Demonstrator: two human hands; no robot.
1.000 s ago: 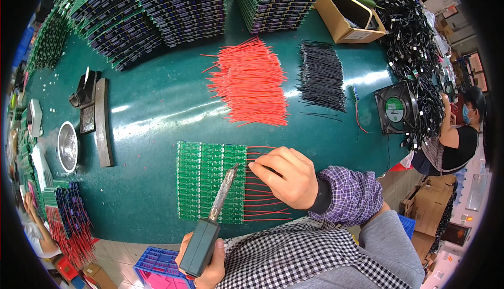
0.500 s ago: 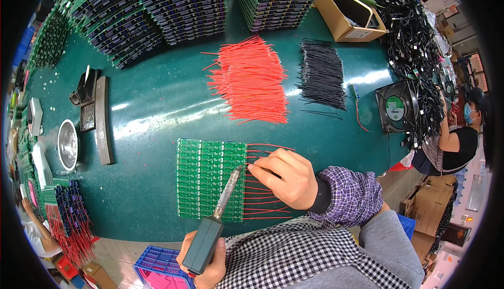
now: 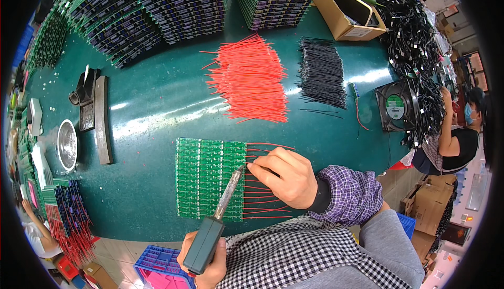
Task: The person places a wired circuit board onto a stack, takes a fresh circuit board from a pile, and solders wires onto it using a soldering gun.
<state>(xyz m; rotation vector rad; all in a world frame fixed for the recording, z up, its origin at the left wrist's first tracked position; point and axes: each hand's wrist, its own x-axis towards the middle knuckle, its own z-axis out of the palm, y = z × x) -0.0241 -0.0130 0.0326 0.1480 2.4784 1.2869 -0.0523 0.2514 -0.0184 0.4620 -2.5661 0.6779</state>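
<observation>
Inside left grip [image 3: 207, 260]: soldering iron [image 3: 205, 243], clasped.
At right grip [image 3: 251, 166]: one of the red wires [image 3: 262, 202], pinched.
Beyond left grip: green circuit board [image 3: 207, 176].

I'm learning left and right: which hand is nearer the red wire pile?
Right. In the picture, the right hand is below the red wire pile; the left hand is farther down-left, holding the soldering iron.

I see a black fan [image 3: 395, 106] beside tangled black cables [image 3: 405, 33]; cardboard box [image 3: 362, 34] near cables; metal bowl [image 3: 67, 146], table's left.
</observation>
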